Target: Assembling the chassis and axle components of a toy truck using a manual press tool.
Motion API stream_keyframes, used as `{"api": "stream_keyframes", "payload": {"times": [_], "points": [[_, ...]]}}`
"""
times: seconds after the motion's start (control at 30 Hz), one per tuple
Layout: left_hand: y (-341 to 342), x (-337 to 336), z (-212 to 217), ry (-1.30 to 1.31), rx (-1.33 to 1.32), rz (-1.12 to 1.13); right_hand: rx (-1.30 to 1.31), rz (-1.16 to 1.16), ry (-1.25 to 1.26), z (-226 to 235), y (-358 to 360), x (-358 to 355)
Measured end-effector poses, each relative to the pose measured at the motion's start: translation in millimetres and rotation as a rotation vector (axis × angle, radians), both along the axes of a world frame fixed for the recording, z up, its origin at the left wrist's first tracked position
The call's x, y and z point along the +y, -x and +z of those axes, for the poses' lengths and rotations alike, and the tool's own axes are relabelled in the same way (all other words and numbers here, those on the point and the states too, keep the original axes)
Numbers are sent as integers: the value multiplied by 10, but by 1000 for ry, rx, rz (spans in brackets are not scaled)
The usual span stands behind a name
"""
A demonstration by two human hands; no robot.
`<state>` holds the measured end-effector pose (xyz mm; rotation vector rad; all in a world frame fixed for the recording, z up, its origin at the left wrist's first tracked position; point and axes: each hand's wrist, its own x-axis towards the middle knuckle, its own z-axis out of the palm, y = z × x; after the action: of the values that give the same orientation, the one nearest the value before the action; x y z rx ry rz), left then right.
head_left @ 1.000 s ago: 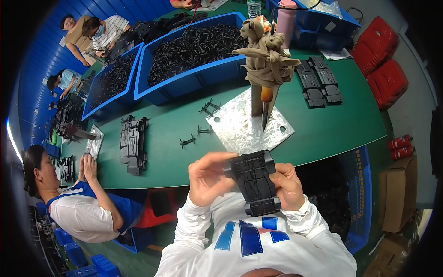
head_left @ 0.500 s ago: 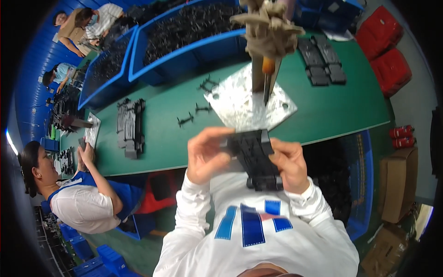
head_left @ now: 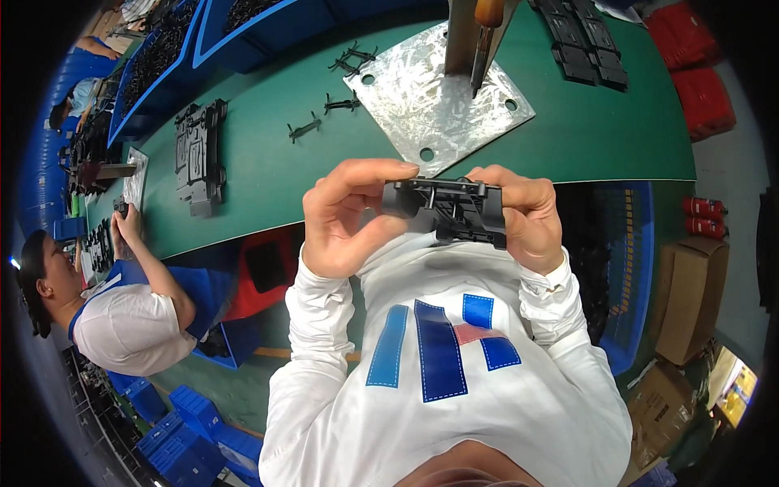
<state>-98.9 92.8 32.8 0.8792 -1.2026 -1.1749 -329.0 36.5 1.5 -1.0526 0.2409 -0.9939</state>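
Observation:
Between my two hands, just in front of the table's near edge, is a black moulded plastic part (head_left: 454, 209) with ribs and openings along its side. My left hand (head_left: 347, 213) pinches its left end, thumb below and fingers on top. At the right end, my right hand (head_left: 527, 213) grips it with bent fingers. Beyond my hands a scratched metal plate (head_left: 454, 122) lies on the green table. A tool with an orange handle (head_left: 488, 13) and a metal shaft points down over the plate.
Small black plastic brackets (head_left: 305, 127) lie left of the plate. Long black parts sit in groups at the left (head_left: 200, 154) and far right (head_left: 580, 40). Blue bins (head_left: 268, 32) stand at the back. A co-worker (head_left: 134, 316) sits at the left. Cardboard boxes (head_left: 690, 300) stand at the right.
The black part has been turned from showing its broad face to showing its ribbed side. Both hands still hold it. The view has shifted, so the table appears higher in the picture.

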Motion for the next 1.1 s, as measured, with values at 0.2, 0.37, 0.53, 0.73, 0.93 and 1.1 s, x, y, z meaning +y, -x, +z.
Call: {"api": "stream_keyframes", "payload": {"times": [0.2, 0.37, 0.53, 0.73, 0.93, 1.1], "points": [[1, 18, -98, -33, 74, -36, 141, -120, 168, 100, 12, 51], [-19, -44, -200, -67, 113, -99, 326, -229, 368, 330, -17, 58], [18, -93, -326, 38, 194, -141, 399, -272, 457, 408, -20, 81], [-79, -33, -435, -2, 193, -211, 445, -305, 556, 401, -49, 108], [-26, 27, -405, 20, 259, -136, 428, -302, 572, 419, -89, 137], [-59, 50, -394, 54, 272, -145, 409, -282, 528, 437, -122, 163]]}}
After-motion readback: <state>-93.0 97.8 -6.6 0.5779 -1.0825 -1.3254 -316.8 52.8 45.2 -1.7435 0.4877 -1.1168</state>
